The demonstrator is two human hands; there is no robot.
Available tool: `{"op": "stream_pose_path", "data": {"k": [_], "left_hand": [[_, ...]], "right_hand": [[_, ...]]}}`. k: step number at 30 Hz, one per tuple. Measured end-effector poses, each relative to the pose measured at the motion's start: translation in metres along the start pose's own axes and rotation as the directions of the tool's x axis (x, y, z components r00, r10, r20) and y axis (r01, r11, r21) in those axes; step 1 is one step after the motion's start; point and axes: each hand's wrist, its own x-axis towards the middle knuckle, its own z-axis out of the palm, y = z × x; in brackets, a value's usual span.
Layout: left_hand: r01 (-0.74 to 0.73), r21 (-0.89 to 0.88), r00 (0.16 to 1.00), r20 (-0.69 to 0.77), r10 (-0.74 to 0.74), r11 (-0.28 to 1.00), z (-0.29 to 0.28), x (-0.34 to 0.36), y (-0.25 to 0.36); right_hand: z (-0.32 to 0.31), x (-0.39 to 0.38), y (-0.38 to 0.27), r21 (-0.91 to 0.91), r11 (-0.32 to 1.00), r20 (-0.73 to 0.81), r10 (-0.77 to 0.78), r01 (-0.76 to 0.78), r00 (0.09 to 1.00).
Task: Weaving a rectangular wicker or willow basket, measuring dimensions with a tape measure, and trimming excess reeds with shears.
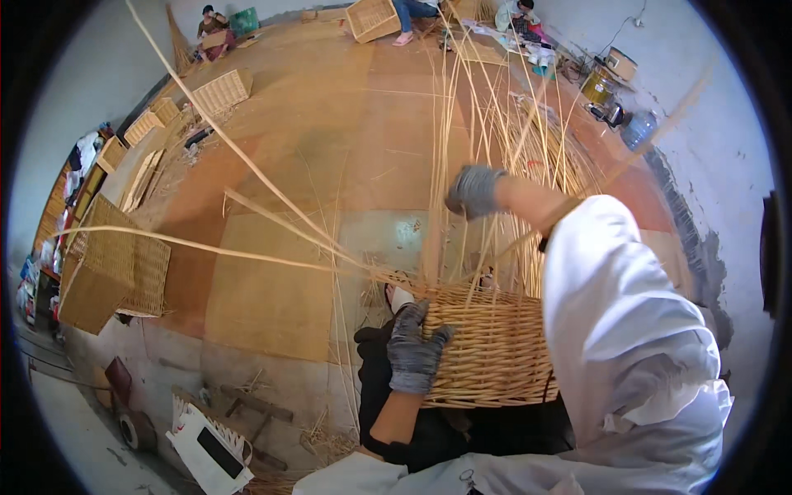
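In the head view my left hand (412, 351), in a grey knitted glove, grips the left end of a woven wicker basket (487, 355) in my lap. Long pale stakes (450, 107) rise and fan out from its upper edge, with several strands (289, 202) reaching left. My right hand (474, 190), also gloved and slightly blurred, is raised above the basket among the stakes, fingers curled; what they hold, if anything, is unclear. My white right sleeve hides part of the basket's right end.
Another basket (140, 280) lies at left, more (219, 95) farther back. Three other people (210, 41) sit along the back. Loose rods (561, 157), a water jug (639, 128) and a wall stand at right. A white bag-like item (202, 445) lies lower left beside wooden pieces.
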Motion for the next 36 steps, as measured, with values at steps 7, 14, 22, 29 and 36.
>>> {"op": "stream_pose_path", "data": {"k": [7,14,22,29,36], "left_hand": [[-0.094,-0.012,0.994,0.049,0.095,0.995,-0.005,-0.002,-0.005],[-0.181,-0.02,0.983,0.011,0.182,0.983,0.004,-0.001,-0.01],[-0.093,0.331,0.991,-0.059,0.119,0.939,0.003,0.002,-0.03],[-0.122,0.678,0.991,0.129,0.047,0.724,0.005,0.001,0.045],[0.169,0.797,0.92,0.082,-0.382,0.579,0.065,0.067,0.067]], "right_hand": [[0.032,-0.175,-0.097,0.267,0.929,-0.112,0.295,-0.258,0.949],[0.102,-0.182,-0.154,0.873,0.297,0.006,0.788,-0.388,0.616],[0.137,-0.047,-0.145,0.912,-0.07,-0.064,0.949,0.404,0.308],[0.168,-0.106,-0.159,0.53,-0.37,0.034,0.908,0.763,0.417],[0.156,-0.117,-0.148,0.692,-0.352,0.003,0.875,0.631,0.485]]}}
